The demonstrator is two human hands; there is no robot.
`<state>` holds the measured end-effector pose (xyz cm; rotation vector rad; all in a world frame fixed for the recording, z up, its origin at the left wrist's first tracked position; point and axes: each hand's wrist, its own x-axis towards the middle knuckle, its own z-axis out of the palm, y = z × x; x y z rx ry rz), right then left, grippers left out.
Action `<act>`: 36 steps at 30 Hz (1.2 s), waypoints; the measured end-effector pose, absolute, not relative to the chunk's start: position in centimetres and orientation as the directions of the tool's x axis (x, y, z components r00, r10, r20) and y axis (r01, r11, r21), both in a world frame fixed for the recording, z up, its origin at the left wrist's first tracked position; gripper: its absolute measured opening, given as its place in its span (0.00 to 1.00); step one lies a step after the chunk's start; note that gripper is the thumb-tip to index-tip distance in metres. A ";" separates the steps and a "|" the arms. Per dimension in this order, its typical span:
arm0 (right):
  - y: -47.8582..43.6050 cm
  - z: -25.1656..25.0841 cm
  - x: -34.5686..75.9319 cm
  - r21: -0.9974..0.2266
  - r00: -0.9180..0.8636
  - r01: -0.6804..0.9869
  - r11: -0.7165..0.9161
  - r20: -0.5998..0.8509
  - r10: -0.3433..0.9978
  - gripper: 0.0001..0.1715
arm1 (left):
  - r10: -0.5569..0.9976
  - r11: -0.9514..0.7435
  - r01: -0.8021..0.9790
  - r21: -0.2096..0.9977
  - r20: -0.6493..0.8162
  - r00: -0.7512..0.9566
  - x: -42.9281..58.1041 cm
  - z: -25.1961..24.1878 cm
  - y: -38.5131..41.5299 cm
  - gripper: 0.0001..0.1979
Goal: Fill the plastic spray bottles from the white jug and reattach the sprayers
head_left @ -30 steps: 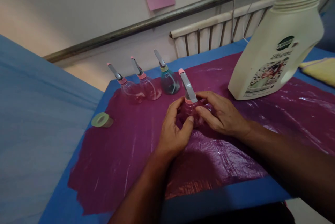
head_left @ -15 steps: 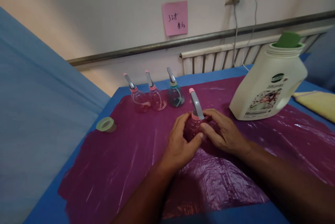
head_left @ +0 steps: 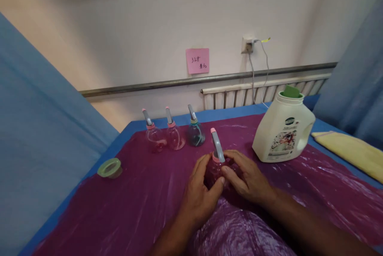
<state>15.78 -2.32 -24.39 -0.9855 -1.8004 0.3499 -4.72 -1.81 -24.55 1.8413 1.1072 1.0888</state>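
Observation:
A small clear pink spray bottle (head_left: 212,172) with a grey and pink spray head stands upright on the purple plastic sheet (head_left: 143,200). My left hand (head_left: 199,192) is curved around its left side, thumb across the front. From the right, my right hand (head_left: 249,176) is wrapped about the same bottle, its thumb near the neck. Most of the bottle's body is hidden by my fingers. Behind it, to the left, stand two more pink spray bottles (head_left: 155,141) (head_left: 176,139) and a teal spray bottle (head_left: 196,135) holding dark liquid.
A large cream detergent jug (head_left: 281,128) with a green cap stands at the right, beside a folded yellow cloth (head_left: 350,148). A pale green cup (head_left: 110,168) is at the left. Blue curtains (head_left: 44,148) hang at the sides; a rail (head_left: 161,85) runs along the wall.
My view has tilted upward, so everything appears lower and more of the wall shows. Both hands stay around the pink spray bottle, with little visible movement.

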 end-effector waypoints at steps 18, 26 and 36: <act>-2.2 -24.6 15.2 -0.655 -0.115 0.442 0.613 0.636 0.763 0.19 | 0.906 -0.397 0.364 0.842 0.298 0.300 -5.1 -24.3 -1.7 0.35; -2.1 -24.7 15.4 -0.670 -0.131 0.430 0.605 0.617 0.776 0.19 | 0.924 -0.353 0.373 0.858 0.257 0.283 -5.1 -25.0 -1.7 0.40; -2.3 -25.1 15.5 -0.664 -0.128 0.450 0.597 0.613 0.779 0.22 | 0.923 -0.356 0.380 0.854 0.257 0.287 -5.2 -24.9 -2.0 0.38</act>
